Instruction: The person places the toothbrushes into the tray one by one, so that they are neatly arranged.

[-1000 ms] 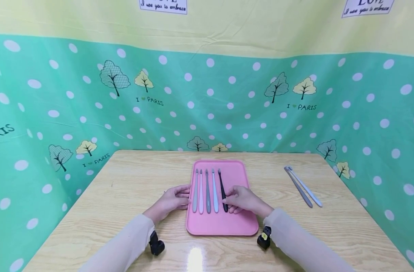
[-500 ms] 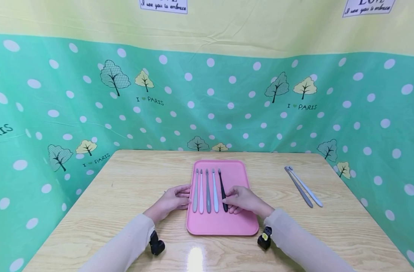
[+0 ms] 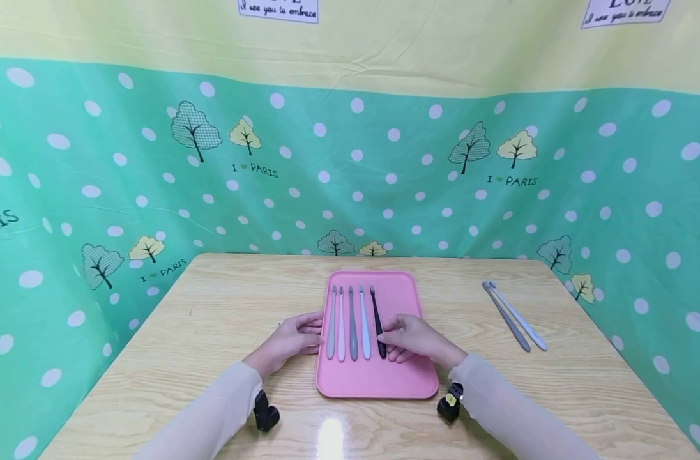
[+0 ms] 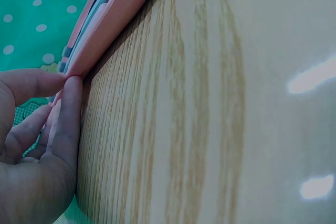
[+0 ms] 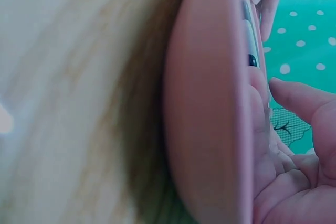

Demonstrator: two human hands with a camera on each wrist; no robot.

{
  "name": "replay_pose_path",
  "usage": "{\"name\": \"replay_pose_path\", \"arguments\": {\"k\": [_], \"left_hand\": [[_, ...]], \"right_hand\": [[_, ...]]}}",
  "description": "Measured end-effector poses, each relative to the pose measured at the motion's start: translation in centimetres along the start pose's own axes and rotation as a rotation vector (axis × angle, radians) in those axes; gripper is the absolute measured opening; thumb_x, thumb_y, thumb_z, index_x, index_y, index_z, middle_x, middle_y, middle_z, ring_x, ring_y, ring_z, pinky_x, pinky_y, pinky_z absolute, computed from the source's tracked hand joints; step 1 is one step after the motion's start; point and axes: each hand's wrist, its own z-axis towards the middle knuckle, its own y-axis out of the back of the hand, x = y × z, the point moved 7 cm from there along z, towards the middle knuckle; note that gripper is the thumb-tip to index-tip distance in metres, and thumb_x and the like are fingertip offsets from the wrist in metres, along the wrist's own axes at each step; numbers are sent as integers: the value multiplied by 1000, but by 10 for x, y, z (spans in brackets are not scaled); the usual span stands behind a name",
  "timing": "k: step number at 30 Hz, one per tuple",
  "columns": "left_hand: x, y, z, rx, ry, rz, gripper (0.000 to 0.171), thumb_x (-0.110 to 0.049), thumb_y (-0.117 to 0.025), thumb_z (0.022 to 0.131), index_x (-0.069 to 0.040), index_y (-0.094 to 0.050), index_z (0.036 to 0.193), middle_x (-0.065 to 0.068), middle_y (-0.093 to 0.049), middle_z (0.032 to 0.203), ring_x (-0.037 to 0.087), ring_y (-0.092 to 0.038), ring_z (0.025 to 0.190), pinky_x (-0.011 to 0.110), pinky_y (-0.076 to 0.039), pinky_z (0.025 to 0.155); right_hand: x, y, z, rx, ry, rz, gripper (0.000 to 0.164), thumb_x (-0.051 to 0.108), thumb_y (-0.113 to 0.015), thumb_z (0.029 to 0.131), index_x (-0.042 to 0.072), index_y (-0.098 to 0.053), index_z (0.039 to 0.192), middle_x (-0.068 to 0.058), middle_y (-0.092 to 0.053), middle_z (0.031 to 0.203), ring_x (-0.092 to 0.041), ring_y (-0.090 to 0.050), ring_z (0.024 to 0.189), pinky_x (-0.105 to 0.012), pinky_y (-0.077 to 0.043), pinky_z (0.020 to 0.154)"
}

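Observation:
In the head view a pink tray [image 3: 379, 383] lies on the table. Several toothbrushes stand side by side on it, heads away from me: a grey-green one [image 3: 331, 326], a pink one [image 3: 341, 326], a dark grey one [image 3: 352, 326], a pale blue one [image 3: 364, 326] and a black one [image 3: 376, 312]. My left hand [image 3: 289, 340] holds the tray's left rim; in the left wrist view thumb and forefinger [image 4: 34, 85] meet at it. My right hand [image 3: 413, 338] pinches the black toothbrush's handle, other fingers over the tray. The right wrist view partly hides this grip behind the rim.
Two more toothbrushes, a grey one [image 3: 508, 319] and a white-blue one [image 3: 519, 318], lie nearly parallel at the right of the wooden table [image 3: 229, 294]. A green dotted cloth [image 3: 356, 172] hangs around the table's back and sides.
Both hands, the tray and the toothbrushes keep their places; only a slight shift of the whole head view shows.

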Motion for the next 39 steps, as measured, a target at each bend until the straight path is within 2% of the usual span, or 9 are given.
{"name": "replay_pose_path", "arguments": {"k": [7, 13, 17, 29, 39], "left_hand": [[1, 1, 1, -10, 6, 8, 63, 7, -64, 90, 4, -41, 149, 23, -51, 136, 25, -62, 109, 38, -60, 91], [1, 1, 2, -30, 17, 15, 63, 8, -65, 89, 3, -43, 148, 22, -52, 134, 25, -62, 109, 38, -60, 90], [2, 1, 2, -18, 15, 15, 64, 8, -65, 89, 3, -41, 149, 22, -51, 135, 26, -61, 111, 37, -60, 90], [1, 1, 1, -12, 20, 6, 64, 7, -66, 89, 2, -42, 149, 22, -51, 134, 27, -61, 111, 37, -60, 90], [0, 0, 1, -6, 20, 1, 64, 8, -65, 89, 3, -41, 149, 22, -51, 135, 28, -61, 113, 37, -60, 92]], "right_hand": [[4, 7, -5, -22, -6, 1, 41, 18, -69, 95, -9, -53, 123, -17, -68, 85, -22, -69, 66, -36, -65, 60], [5, 22, -8, -34, 6, -5, 40, 16, -64, 98, -9, -52, 127, -16, -69, 85, -23, -69, 65, -37, -65, 60], [5, 33, -11, -46, 4, -17, 39, 15, -62, 99, -9, -52, 128, -16, -69, 86, -24, -69, 67, -37, -65, 62], [-6, 64, -21, -74, -8, -12, 40, 16, -62, 99, -10, -52, 128, -17, -68, 87, -20, -67, 69, -34, -64, 64], [-19, 99, -37, -156, -45, -37, 37, 21, -64, 98, -7, -55, 122, -13, -67, 89, -18, -66, 73, -31, -63, 63]]}}
